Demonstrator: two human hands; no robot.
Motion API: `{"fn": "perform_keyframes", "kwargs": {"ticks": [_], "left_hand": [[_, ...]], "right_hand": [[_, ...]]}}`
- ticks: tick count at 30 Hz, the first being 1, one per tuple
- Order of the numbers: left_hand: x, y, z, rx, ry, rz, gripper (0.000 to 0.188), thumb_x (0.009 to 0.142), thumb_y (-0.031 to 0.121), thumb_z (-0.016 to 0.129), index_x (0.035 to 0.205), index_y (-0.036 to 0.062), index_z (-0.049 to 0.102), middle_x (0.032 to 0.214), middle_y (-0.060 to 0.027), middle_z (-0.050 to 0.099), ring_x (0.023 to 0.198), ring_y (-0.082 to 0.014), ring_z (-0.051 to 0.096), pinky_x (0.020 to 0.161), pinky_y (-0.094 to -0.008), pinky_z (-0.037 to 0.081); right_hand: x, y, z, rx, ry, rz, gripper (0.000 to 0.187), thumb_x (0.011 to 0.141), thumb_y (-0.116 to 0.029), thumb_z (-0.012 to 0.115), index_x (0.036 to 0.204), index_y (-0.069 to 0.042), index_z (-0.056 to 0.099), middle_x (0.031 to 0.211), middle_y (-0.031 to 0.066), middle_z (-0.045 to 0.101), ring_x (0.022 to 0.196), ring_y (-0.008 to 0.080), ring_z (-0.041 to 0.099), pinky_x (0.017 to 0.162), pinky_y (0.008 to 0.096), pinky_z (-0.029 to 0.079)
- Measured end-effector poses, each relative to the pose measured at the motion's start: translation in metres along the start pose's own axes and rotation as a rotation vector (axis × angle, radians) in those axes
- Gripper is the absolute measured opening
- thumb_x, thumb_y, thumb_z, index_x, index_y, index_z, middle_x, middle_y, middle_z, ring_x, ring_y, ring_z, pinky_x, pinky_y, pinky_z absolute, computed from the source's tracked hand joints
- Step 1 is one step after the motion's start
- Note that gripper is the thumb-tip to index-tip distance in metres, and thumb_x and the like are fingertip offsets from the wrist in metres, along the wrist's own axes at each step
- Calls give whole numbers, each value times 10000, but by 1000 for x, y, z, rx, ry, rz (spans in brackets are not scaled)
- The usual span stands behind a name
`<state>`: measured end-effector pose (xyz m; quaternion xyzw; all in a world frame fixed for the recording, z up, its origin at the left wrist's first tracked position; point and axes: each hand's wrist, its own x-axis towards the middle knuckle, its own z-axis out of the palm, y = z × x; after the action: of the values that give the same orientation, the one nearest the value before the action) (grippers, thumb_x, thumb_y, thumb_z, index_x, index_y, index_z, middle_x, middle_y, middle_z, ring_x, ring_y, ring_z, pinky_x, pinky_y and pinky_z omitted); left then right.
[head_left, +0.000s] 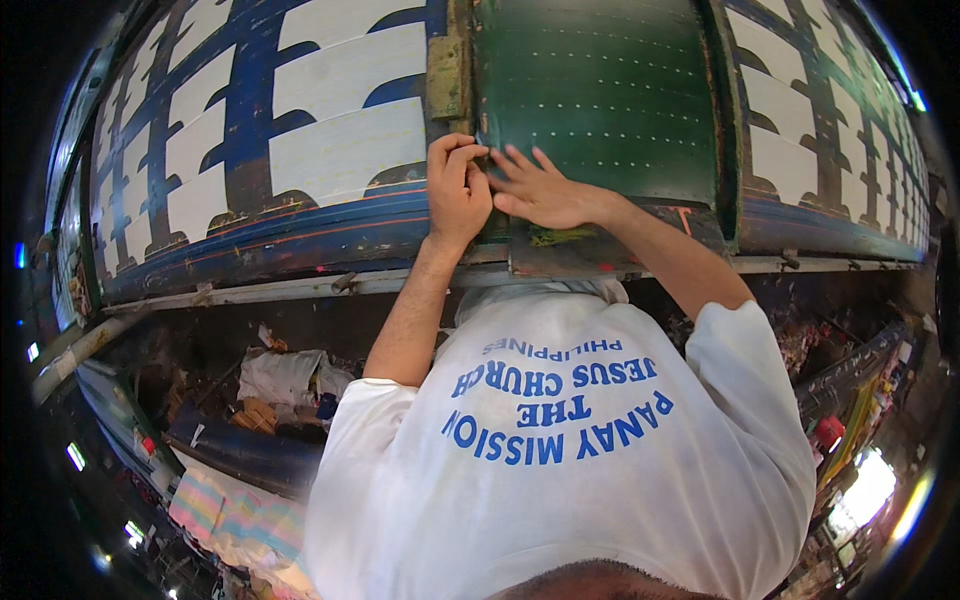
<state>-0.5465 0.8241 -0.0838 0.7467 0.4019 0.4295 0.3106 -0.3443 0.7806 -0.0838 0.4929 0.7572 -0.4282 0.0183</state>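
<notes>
A green panel [610, 100] with rows of small pale dots lies in front of me inside a dark, worn frame [733, 150]. My left hand [460, 190] is at the panel's near left corner, fingers bent and thumb against them. Whatever is pinched there is too small to make out. Beside it my right hand [548, 192] lies flat over the near left part of the panel, fingers stretched and spread, slightly blurred. Its fingertips come close to the left hand's. A worn yellowish block [447, 80] sits on the frame's left side, just beyond my left hand.
White cut-out pieces [350, 150] lie in rows on the long blue table [250, 130], and more white pieces [778, 165] lie right of the frame. A metal rail [330, 285] runs along the near edge. Below left are a crumpled pale sack [283, 378] and a pastel striped cloth [235, 515].
</notes>
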Motion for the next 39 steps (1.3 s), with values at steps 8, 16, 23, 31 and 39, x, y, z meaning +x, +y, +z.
{"fn": "perform_keyframes", "kwargs": {"ticks": [8, 16, 23, 31, 39], "left_hand": [[5, 6, 3, 174, -75, 147, 123, 870, 52, 828, 974, 21, 769, 994, -100, 712, 935, -319, 665, 808, -424, 550], [4, 28, -1, 221, -146, 54, 94, 982, 65, 743, 1055, 11, 769, 1091, -121, 741, 984, -305, 703, 828, -398, 567], [-5, 43, -8, -67, -249, -235, 247, 1072, 113, 671, 1290, 8, 720, 1279, -117, 742, 1134, -209, 717, 995, -334, 563], [16, 26, 5, -487, -37, -495, 416, 1176, 316, 493, 1408, 28, 682, 1422, -139, 681, 1345, -260, 638, 1161, -400, 507], [41, -6, 128, 623, -323, 182, 657, 1131, 459, 503, 1596, -4, 464, 1680, -243, 410, 1571, -442, 353, 1280, -574, 282]], "right_hand": [[-158, 0, 0, 165, 34, 208, 715, 1130, -556, 447, 1644, -58, 440, 1770, 185, 277, 1660, 355, 185, 1344, 494, 156], [-242, -1, 27, -67, 438, 175, 622, 877, -133, 771, 1467, -18, 612, 1574, 195, 566, 1501, 367, 484, 1280, 499, 341], [-222, 11, 20, -334, 584, 74, 463, 782, -2, 725, 1243, -18, 701, 1282, 153, 731, 1243, 343, 675, 1154, 442, 493], [-221, 5, -18, -330, 741, 183, 434, 773, 19, 706, 1197, -68, 733, 1110, 133, 782, 1057, 333, 753, 950, 469, 594], [-373, -1, -20, -207, 1133, 564, 393, 870, -7, 781, 1250, -108, 778, 1113, 149, 801, 1007, 322, 782, 838, 398, 613]]}}
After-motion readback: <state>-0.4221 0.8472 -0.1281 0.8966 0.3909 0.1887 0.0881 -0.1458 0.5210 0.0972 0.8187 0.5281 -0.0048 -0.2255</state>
